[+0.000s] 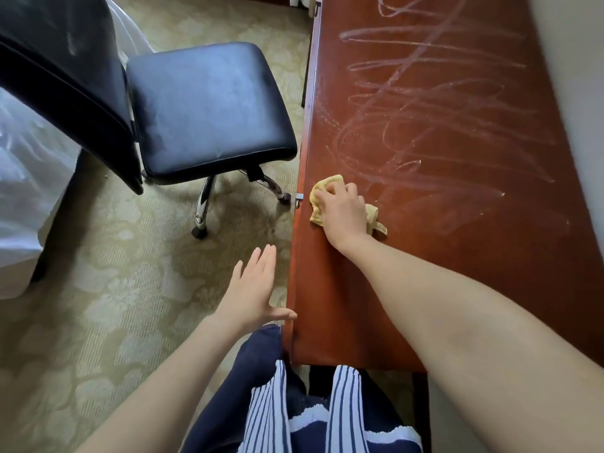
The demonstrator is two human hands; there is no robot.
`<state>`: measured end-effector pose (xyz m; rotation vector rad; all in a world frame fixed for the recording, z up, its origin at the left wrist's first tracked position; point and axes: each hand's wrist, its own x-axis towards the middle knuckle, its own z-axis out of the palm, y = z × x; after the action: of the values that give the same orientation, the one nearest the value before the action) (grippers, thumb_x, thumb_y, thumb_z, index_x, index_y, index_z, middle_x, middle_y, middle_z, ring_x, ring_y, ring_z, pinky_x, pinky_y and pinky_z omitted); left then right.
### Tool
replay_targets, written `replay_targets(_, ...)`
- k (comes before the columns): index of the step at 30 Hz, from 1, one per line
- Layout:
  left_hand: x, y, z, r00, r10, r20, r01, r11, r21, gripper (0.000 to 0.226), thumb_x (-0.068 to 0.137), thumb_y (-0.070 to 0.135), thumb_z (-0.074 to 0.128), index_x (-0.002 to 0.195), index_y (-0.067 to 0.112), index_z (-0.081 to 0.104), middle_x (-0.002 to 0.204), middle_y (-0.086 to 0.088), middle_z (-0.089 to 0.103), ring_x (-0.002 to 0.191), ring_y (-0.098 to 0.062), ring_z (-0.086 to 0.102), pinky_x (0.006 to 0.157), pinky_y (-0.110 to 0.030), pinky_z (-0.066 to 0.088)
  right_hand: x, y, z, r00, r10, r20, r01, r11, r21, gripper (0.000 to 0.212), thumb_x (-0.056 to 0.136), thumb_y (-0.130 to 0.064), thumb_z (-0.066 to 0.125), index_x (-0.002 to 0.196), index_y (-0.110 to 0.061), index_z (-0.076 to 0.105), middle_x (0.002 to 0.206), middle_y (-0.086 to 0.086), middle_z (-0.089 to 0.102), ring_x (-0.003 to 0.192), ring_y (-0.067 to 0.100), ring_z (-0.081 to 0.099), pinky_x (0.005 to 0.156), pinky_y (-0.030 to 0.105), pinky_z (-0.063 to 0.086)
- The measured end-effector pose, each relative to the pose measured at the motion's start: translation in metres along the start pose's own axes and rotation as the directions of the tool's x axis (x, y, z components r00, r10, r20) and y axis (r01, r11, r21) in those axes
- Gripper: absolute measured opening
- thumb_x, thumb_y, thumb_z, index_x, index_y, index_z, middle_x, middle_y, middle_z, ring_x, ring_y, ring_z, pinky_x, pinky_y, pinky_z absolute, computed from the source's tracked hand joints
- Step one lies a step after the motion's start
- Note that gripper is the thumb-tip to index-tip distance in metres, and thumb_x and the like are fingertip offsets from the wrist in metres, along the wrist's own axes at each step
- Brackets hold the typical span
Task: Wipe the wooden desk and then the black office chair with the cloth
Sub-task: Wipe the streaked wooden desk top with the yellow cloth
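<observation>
Mid-wipe on the wooden table [457, 273], with the yellow cloth [327, 186] bunched under the right hand [343, 209] and gripped by curled fingers, knuckles up, palm bearing down. Placed right at the table's long edge on the chair side, probably to catch the strip along that border. Bunched rather than spread flat (easier to press hard through a wad, though less surface covered per pass).

Held out over the carpet [98, 305], the left hand [253, 287]: fingers straight and together, gripping nothing, thumb tip near or touching the table's edge, hard to say which. Likely there for balance while leaning in along the table's length.

Ahead of the cloth, across most of the top, pale looping streaks [434, 132], looking like smeared residue or damp trails. By that look, much of the table not yet clean.

Off to the left, apart from the table, the black office chair [209, 109], seat dull and smudged, backrest nearer the camera, touched by neither hand. Judged from that: first half of the task under way, chair part not begun.

Worth watching: the cloth's loose corner trailing beside the wrist, and smears merely pushed about instead of lifted.
</observation>
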<state>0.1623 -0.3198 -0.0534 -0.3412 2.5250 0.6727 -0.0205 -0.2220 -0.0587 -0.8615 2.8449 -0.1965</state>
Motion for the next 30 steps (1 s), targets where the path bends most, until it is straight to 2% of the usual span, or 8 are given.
replay_targets(4,0.006,-0.012,-0.006,0.999,0.011,0.030,-0.010,0.999,-0.037,0.122,0.075,0.060,0.065,0.149,0.006,-0.015,0.160,-0.007,-0.012,0.147,-0.023,-0.008,0.119,-0.043,0.002,-0.015,0.009,-0.006,0.957,-0.270,0.104,0.280,0.954,-0.107,0.032,0.097,-0.014,0.045,0.125,-0.025,0.054,0.131,-0.001,0.047,0.112,0.026,0.039,0.083,0.035,0.033)
replay_targets(7,0.011,-0.019,-0.006,0.997,0.051,0.050,-0.051,0.999,-0.012,0.121,0.075,0.060,0.066,0.150,0.007,-0.014,0.160,-0.007,-0.014,0.147,-0.023,-0.008,0.118,-0.043,0.003,-0.049,0.009,-0.010,0.899,-0.432,0.079,0.436,0.899,-0.046,0.027,0.087,-0.008,0.060,0.111,-0.019,0.067,0.116,0.005,0.061,0.096,0.033,0.053,0.071,0.040,0.041)
replay_targets(10,0.018,-0.018,-0.006,0.994,0.100,0.046,-0.099,0.995,-0.026,0.119,0.076,0.060,0.066,0.151,0.008,-0.011,0.160,-0.008,-0.013,0.148,-0.022,-0.006,0.118,-0.044,0.005,-0.089,0.006,-0.002,0.892,-0.451,0.009,0.451,0.892,0.030,0.035,0.069,0.000,0.077,0.099,-0.018,0.074,0.101,0.005,0.069,0.080,0.032,0.060,0.063,0.039,0.047)
replay_targets(13,0.026,-0.012,-0.009,0.989,0.148,0.029,-0.145,0.987,-0.075,0.113,0.077,0.058,0.066,0.152,0.007,-0.002,0.161,-0.009,-0.002,0.148,-0.022,0.002,0.118,-0.046,0.014,-0.120,-0.002,0.005,0.890,-0.456,0.019,0.452,0.887,0.095,0.035,0.068,-0.003,0.079,0.097,-0.021,0.075,0.102,0.000,0.069,0.080,0.028,0.059,0.065,0.036,0.047)
replay_targets(17,0.029,-0.007,-0.009,0.979,0.199,0.046,-0.195,0.978,-0.071,0.092,0.076,0.059,0.068,0.145,0.009,0.033,0.147,-0.008,0.037,0.136,-0.023,0.030,0.111,-0.039,0.029,-0.155,-0.004,0.003,0.917,-0.385,0.104,0.362,0.913,0.188,0.036,0.080,-0.010,0.069,0.111,-0.028,0.071,0.109,-0.003,0.066,0.086,0.024,0.054,0.073,0.034,0.043)
replay_targets(22,0.024,-0.003,-0.005,0.998,0.057,0.006,-0.055,0.977,-0.205,0.051,0.082,0.061,0.059,0.110,0.018,0.058,0.112,-0.001,0.045,0.114,-0.021,0.038,0.094,-0.033,0.040,-0.160,0.010,-0.012,0.973,-0.196,0.125,0.132,0.909,0.396,0.032,0.095,-0.026,0.055,0.126,-0.026,0.060,0.125,-0.007,0.055,0.112,0.014,0.047,0.097,0.024,0.033)
replay_targets(25,0.023,0.011,-0.005,0.998,0.005,-0.059,-0.016,0.981,-0.192,0.036,0.087,0.056,0.056,0.090,0.021,0.061,0.097,0.002,0.046,0.107,-0.021,0.040,0.087,-0.031,0.040,-0.152,0.026,-0.020,0.998,-0.015,0.058,-0.001,0.961,0.276,0.030,0.096,-0.027,0.051,0.124,-0.024,0.060,0.124,-0.007,0.057,0.115,0.014,0.047,0.097,0.028,0.032)
replay_targets(30,0.024,0.037,-0.001,0.996,-0.017,-0.087,0.004,0.990,-0.142,0.030,0.089,0.048,0.058,0.093,0.020,0.066,0.103,-0.001,0.057,0.108,-0.022,0.041,0.090,-0.030,0.036,-0.140,0.047,-0.024,0.954,0.112,0.276,-0.131,0.990,0.051,0.040,0.091,-0.038,0.052,0.129,-0.026,0.053,0.115,-0.003,0.060,0.111,0.021,0.046,0.094,0.034,0.033)
